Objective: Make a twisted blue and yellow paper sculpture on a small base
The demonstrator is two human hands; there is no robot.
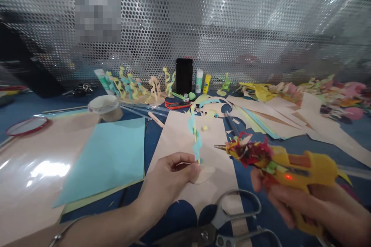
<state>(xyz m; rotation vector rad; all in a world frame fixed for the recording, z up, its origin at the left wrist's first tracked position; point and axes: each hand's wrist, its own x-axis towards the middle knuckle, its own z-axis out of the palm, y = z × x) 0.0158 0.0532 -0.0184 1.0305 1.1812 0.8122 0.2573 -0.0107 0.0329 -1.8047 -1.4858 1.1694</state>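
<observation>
Between the thumb and fingers of my left hand (176, 173) stands a thin stem wound with a wavy blue paper strip (197, 144), held upright near its lower end. A small pale paper piece (204, 175) shows just beside my thumb, under the stem. My right hand (307, 197) is wrapped round the handle of a yellow glue gun (307, 166). Its metal nozzle points left toward the stem, apart from it, and its red light is lit. Colourful scraps cling to the gun's front. Below both hands lies a cream paper sheet (179, 133) with cut-out curves at its near edge.
Large scissors (214, 227) lie at the near edge. Blue paper (116, 154) is at left, beside a tape roll (106, 108). Finished paper curls (127, 85), a phone (184, 76) and glue sticks (199, 81) stand at the back. Paper scraps (275, 112) spread on the right.
</observation>
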